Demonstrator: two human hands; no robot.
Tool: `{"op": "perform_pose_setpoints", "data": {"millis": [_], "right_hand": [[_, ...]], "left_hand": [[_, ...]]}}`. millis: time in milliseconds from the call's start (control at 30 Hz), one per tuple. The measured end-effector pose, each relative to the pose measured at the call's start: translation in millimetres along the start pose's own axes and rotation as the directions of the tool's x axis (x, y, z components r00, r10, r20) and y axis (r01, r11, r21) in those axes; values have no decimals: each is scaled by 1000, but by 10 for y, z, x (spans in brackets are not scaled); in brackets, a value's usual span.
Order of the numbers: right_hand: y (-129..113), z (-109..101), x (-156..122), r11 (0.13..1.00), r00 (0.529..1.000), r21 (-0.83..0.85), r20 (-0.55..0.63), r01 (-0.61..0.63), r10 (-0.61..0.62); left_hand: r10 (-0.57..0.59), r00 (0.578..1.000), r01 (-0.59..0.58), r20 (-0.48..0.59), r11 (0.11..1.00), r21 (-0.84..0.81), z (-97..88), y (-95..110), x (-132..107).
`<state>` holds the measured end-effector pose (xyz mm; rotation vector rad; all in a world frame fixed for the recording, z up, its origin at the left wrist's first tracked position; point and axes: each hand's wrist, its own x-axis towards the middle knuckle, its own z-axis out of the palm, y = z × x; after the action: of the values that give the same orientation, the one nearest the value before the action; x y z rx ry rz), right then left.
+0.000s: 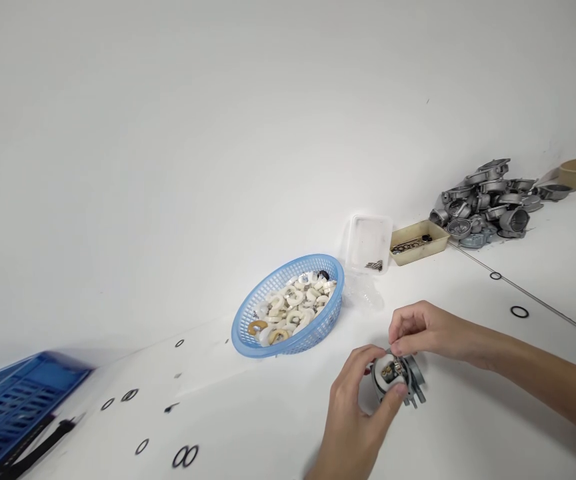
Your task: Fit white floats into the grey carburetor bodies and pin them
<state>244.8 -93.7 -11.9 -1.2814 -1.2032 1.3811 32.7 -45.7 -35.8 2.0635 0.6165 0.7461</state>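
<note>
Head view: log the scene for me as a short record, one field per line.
Left hand: grips grey metal part with a white piece on it
Right hand: fingertips at the part's upper edge; any small item between them unclear
Blue basket: white and some yellowish curved pieces
White tray: small metal pieces
Tan tray: small dark parts
Pile: grey metal castings
White surface: scattered black rings

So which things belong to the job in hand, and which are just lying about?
Likely belonging:
metal part with white piece, between left hand and right hand
similar white pieces in blue basket
piled metal parts

Apparently lying about:
loose black rings
blue crate
</note>
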Motion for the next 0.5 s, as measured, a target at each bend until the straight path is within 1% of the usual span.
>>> {"op": "perform_pose_setpoints", "data": {"millis": [67, 167, 233, 367, 500], "right_hand": [[0, 7, 7, 1000, 1000, 3, -4, 2, -2], [-5, 7, 17, 1000, 998, -18, -70, 10, -11], [-4, -7, 21, 999, 996, -43, -89, 12, -16], [21, -34, 22, 999, 999, -43, -25, 22, -23], [40, -29, 24, 999, 999, -37, -16, 28, -28]], "left_hand": [[9, 1000, -9, 5, 1000, 8, -3, -2, 0], [26, 1000, -26, 0, 1000, 11, -7, -4, 4], [30, 999, -30, -12, 1000, 9, -4, -8, 5], [4, 1000, -4, -14, 1000, 3, 9, -15, -1], [2, 1000, -2, -15, 1000, -3, 11, 0, -4]]}}
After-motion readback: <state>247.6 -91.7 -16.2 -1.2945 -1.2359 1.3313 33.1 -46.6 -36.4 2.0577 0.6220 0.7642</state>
